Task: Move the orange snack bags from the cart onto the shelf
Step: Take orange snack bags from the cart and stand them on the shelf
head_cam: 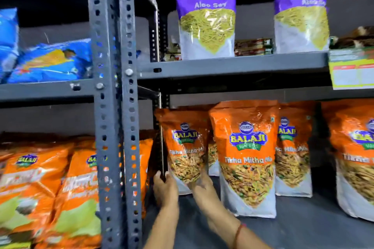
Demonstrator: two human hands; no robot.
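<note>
An orange snack bag [185,143] stands upright at the left end of the lower grey shelf [303,226], beside the rear upright. Both hands grip its lower part: my left hand [165,187] at its bottom left corner, my right hand [202,186] under its right side. More orange bags of the same kind stand to its right: one in front [245,157], one behind it [293,147], and one at the frame's right edge [356,157]. The cart is out of view.
A perforated grey steel upright [113,107] stands just left of my hands. Purple snack bags [206,12] stand on the shelf above. Other orange-and-green bags [40,188] fill the left bay, with blue bags [50,60] above them.
</note>
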